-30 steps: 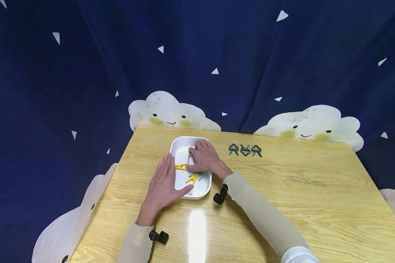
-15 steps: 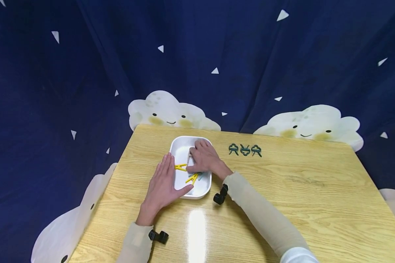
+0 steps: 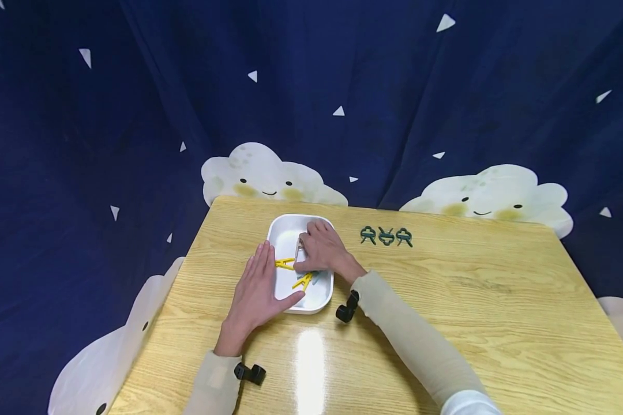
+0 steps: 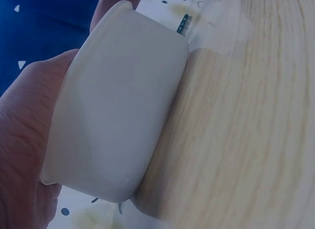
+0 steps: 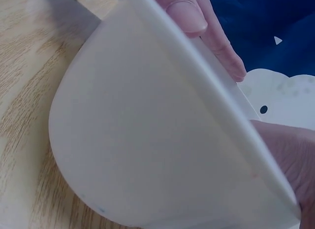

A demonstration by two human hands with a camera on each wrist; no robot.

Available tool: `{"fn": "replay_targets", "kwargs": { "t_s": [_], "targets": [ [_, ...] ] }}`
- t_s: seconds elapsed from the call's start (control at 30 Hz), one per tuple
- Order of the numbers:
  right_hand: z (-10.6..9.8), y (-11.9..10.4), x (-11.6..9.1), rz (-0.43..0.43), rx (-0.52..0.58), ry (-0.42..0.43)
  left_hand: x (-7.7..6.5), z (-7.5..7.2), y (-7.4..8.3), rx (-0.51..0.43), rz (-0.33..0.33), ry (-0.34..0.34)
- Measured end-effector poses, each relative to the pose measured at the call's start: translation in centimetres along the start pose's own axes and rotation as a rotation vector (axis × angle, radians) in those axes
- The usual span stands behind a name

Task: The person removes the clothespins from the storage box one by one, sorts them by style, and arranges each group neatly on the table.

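A white tray (image 3: 282, 227) holds yellow clothespins, one (image 3: 284, 264) at the left side and one (image 3: 302, 281) lower down. Pale blue-green pieces (image 3: 316, 278) show partly beside the lower one. Inside the tray, my right hand (image 3: 322, 248) pinches a pale brownish clothespin (image 3: 298, 249) between thumb and index finger; the hand hides part of it. My left hand (image 3: 259, 288) rests along the left rim with straight fingers, its thumb over the near rim. The left wrist view shows that hand (image 4: 24, 125) against the tray's outer wall (image 4: 118, 101).
Three dark green clover-shaped clips (image 3: 386, 237) lie in a row right of the tray on the wooden table (image 3: 477, 305). Behind the table hangs a dark blue curtain (image 3: 301, 69) with white clouds and triangles.
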State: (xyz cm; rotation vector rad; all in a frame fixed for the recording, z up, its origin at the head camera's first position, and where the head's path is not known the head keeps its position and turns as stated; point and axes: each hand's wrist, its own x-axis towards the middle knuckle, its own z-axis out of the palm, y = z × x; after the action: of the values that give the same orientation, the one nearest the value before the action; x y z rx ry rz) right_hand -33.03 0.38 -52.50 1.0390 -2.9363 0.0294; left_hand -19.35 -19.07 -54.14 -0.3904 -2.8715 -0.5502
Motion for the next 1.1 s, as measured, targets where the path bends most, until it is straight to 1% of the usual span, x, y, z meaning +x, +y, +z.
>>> {"fn": "replay_targets", "kwargs": {
  "t_s": [0.2, 0.5, 0.63, 0.97, 1.1],
  "targets": [
    [-0.06, -0.05, 0.04, -0.002, 0.015, -0.004, -0.1, 0.05, -0.1, -0.001, 0.004, 0.009],
    [-0.08, 0.05, 0.02, -0.008, 0.015, -0.006, 0.07, -0.1, 0.06, 0.006, -0.016, -0.027],
    [-0.18, 0.11, 0.07, -0.006, 0.026, -0.005, 0.14, -0.08, 0.01, 0.011, -0.014, -0.023],
    [-0.21, 0.18, 0.04, 0.032, 0.13, 0.018, 0.15, -0.03, 0.0, 0.007, -0.008, -0.012],
    [-0.26, 0.1, 0.12, 0.043, 0.143, 0.027, 0.1, -0.03, 0.01, -0.004, -0.009, -0.001]
  ]
}}
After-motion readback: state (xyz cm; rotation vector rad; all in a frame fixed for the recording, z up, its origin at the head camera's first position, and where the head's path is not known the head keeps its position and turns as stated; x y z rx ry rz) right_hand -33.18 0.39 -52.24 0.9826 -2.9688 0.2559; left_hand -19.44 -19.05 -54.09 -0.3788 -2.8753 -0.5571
